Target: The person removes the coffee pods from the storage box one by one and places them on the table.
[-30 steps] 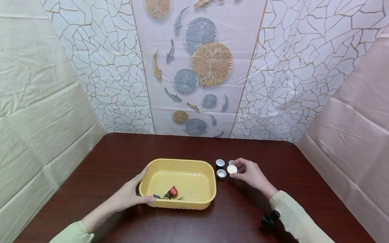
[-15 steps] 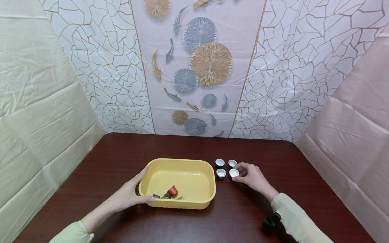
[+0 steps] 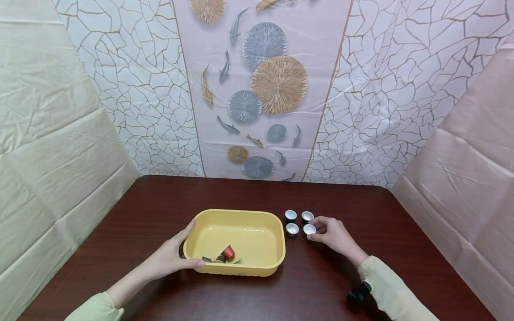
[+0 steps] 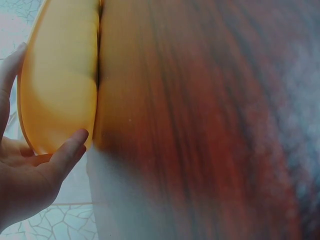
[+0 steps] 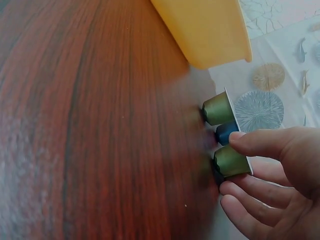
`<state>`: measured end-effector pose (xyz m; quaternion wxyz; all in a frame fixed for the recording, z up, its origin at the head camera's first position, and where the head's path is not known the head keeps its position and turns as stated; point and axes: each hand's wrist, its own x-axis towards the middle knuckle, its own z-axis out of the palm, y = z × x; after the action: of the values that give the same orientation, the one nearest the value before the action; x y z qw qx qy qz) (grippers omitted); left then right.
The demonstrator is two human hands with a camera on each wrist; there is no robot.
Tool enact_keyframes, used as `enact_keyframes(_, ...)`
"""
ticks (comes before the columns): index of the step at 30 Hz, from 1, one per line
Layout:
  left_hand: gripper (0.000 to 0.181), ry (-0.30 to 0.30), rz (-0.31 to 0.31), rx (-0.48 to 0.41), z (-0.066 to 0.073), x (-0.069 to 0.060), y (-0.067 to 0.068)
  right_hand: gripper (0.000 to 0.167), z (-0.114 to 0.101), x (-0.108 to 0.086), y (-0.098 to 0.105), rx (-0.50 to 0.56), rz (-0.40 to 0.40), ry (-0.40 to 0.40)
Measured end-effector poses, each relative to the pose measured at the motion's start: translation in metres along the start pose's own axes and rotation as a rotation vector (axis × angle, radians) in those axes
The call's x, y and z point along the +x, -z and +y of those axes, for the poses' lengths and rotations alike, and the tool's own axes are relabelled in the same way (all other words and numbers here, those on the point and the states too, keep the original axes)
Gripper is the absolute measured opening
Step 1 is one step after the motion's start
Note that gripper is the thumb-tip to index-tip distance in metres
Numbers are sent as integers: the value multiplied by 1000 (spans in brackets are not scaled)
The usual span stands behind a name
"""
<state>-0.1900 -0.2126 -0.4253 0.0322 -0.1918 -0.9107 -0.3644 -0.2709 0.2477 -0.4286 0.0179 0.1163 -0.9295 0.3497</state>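
Note:
My left hand [image 3: 175, 254] holds the left end of a yellow plastic basin [image 3: 241, 270], thumb along the near wall and fingers around the far left corner. Inside the basin lie a red coffee capsule [image 3: 228, 253] and some darker ones, partly hidden by the near wall. My right hand [image 3: 335, 232] has its thumb and fingers around a green coffee capsule [image 5: 233, 162], foil lid up on the table. This capsule is the near right one of a small two-by-two group. Another green capsule [image 5: 218, 110] and a blue capsule [image 5: 226, 133] show in the right wrist view.
The group of capsules stands just right of the basin on a dark reddish wooden table [image 3: 172, 196]. Patterned cloth [image 3: 160, 89] hangs behind the table, with plain cloth at both sides. A small black object [image 3: 358, 294] sits at the right sleeve's cuff.
My right hand has lowered the capsule onto the table, slightly nearer to me, and the capsule behind it shows more fully. The left hand and basin stay put.

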Motion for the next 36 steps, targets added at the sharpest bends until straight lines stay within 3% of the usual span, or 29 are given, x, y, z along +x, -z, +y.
enact_keyframes(17, 114, 9, -10, -10, 0, 0, -1, 33, 4, -1, 1, 2, 20, 19)
enact_keyframes(29, 114, 14, -11, 1, 2, 0, 0, 33, 4, -2, 1, 4, -3, 23)
enact_keyframes(36, 114, 37, -20, -34, 1, 0, -1, 33, 3, -2, 2, 2, -15, 42)
